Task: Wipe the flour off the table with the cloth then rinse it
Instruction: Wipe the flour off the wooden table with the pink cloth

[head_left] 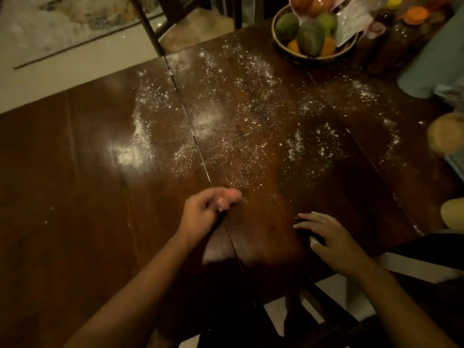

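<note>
Flour (241, 116) lies scattered in white patches over the middle and far part of the dark wooden counter (62, 197), just short of a fruit bowl (313, 33) at the far right. Left hand (206, 209) hovers near the flour's near edge, fingers loosely curled and dusted white, grasping nothing visible. Right hand (324, 234) is spread open, palm down, fingertips touching the counter.

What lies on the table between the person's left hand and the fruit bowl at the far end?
In the head view, only scattered flour lies on the dark wooden table between the left hand and the fruit bowl; no cloth is visible there.
</note>
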`<action>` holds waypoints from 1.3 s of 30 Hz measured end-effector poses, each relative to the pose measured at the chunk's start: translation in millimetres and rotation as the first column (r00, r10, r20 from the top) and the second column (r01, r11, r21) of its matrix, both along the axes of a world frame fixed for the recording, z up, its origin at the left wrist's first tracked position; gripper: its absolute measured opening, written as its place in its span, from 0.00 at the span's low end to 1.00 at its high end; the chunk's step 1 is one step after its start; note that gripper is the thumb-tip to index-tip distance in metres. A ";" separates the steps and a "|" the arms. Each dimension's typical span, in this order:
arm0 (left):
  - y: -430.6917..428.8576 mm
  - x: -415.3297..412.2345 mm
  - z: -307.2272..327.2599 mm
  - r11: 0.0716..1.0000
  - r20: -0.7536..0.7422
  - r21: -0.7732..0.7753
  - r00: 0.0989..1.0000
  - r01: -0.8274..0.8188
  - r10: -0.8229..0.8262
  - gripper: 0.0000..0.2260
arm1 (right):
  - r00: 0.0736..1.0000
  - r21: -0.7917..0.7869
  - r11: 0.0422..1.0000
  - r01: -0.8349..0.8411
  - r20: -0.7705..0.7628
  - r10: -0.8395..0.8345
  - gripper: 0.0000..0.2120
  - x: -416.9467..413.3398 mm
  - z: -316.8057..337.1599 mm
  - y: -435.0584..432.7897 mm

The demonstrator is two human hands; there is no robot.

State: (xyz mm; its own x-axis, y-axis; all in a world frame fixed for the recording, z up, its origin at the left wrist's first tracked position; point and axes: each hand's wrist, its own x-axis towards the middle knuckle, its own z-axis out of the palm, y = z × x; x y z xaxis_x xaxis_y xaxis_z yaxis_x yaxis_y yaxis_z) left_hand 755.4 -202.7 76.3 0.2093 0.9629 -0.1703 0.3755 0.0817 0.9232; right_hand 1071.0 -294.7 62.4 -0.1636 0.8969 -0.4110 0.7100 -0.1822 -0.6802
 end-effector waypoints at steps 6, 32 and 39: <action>63.3 -22.0 20.6 0.901 -0.181 -0.204 0.920 -0.382 0.349 0.14 | 0.995 0.073 0.993 0.096 -0.045 -0.092 0.25 -0.1 -1.4 3.0; 20.3 55.4 -40.8 0.899 -0.878 -0.018 0.423 0.438 -0.224 0.24 | 0.975 0.351 0.934 0.070 0.175 -0.139 0.17 6.1 -43.5 -2.2; 73.5 88.9 -43.5 0.983 -0.879 0.013 0.470 0.182 -0.075 0.27 | 0.954 0.408 0.905 0.122 0.204 -0.220 0.16 1.4 -48.6 -2.2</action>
State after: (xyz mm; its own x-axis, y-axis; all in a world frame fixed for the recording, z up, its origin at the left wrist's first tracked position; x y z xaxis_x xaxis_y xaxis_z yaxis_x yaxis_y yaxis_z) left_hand 844.3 -129.3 32.8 0.1265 0.9593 -0.2524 0.9887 -0.1013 0.1106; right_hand 1072.3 -296.9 13.9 0.0656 0.9973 -0.0330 0.8416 -0.0731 -0.5351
